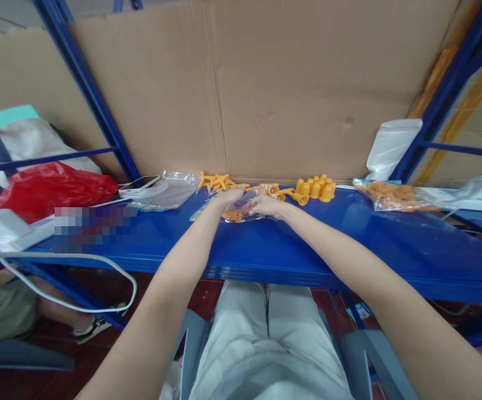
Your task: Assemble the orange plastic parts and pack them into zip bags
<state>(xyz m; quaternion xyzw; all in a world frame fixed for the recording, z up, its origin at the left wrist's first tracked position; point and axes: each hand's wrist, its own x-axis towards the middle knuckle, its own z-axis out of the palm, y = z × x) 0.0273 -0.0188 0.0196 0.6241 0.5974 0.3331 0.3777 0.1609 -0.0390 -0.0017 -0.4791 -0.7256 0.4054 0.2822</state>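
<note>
Clear bag (pixel 241 210), lying mid-shelf on the blue shelf (pixel 266 244) with an orange piece (pixel 231 215) inside, is pinched by our left hand (pixel 226 196) and right hand (pixel 266 206), fingers closed on the film; we should hold its mouth taut near the loose orange parts (pixel 316 188).

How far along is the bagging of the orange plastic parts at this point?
One filled bag already lies at the right of the blue shelf. In hand: the left hand and right hand hold a small clear bag with an orange cone in it. Left: loose orange pieces and a cluster of orange cones are unbagged by the cardboard wall, with empty bags lying nearby.
</note>
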